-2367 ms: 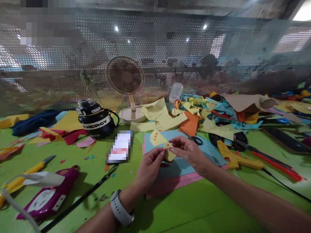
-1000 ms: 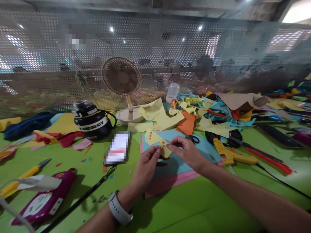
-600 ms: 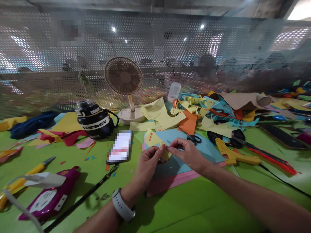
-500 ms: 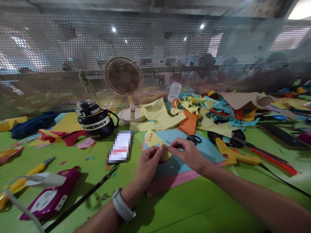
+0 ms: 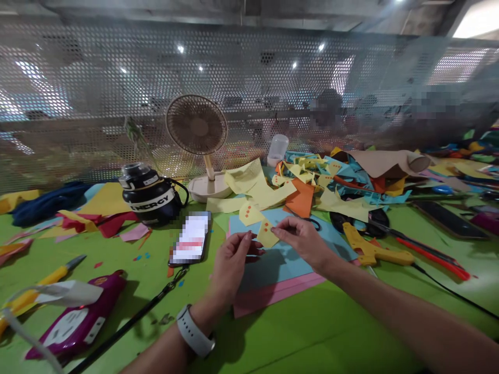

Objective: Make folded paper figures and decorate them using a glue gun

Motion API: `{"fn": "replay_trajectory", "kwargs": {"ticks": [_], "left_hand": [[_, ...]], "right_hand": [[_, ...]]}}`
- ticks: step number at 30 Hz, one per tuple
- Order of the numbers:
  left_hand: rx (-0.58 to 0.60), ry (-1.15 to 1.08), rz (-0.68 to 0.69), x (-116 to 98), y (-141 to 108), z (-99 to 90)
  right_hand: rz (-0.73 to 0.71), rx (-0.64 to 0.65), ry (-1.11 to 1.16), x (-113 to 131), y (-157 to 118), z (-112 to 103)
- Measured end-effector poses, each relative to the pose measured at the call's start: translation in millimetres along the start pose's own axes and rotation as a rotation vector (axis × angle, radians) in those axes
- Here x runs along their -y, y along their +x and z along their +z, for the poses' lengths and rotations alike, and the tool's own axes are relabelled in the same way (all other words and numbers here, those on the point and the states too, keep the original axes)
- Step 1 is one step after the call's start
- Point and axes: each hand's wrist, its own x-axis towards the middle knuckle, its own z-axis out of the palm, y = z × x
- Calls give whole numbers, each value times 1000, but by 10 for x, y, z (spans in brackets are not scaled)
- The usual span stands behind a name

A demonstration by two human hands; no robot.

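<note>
Dotted yellow piece [image 5: 267, 237], pinched over the blue sheet [image 5: 286, 261] by the right hand [image 5: 303, 241], left hand [image 5: 232, 256] slightly parted and empty, could be creased by overtight pressure.

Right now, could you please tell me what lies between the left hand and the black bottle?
In the head view, a lit phone is between the left hand and the black bottle, with green tabletop showing beside the hand.

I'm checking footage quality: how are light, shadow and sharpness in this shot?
Head view: a soft shadow darkens the blue paper by the right hand, yet the yellow piece shows its dots; head view: lights glare white, and the background behind the mesh looks dim and soft; head view: the phone screen is pixelated.
</note>
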Motion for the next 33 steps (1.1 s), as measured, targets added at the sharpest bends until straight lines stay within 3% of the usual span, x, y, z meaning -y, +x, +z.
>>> {"fn": "replay_trajectory", "kwargs": {"ticks": [4, 9, 11, 15, 23, 26, 30, 33], "left_hand": [[9, -4, -39, -29, 12, -21], [-105, -116, -113, -31, 46, -63], [-106, -117, -80, -29, 48, -69], [-5, -77, 25, -42, 9, -55], [208, 83, 22, -22, -11, -29], [219, 99, 6, -11, 8, -26], [153, 63, -5, -24, 30, -48], [125, 53, 11, -28, 39, -69]], "right_hand": [[56, -36, 40, 44, 17, -22], [57, -116, 151, 64, 51, -59], [48, -117, 174, 52, 61, -66], [28, -87, 163, 33, 62, -62], [1, -6, 74, 1, 55, -18], [7, 21, 69, 22, 91, -18], [-77, -72, 150, 286, 146, -236], [-255, -280, 256, 599, 130, -641]]}}
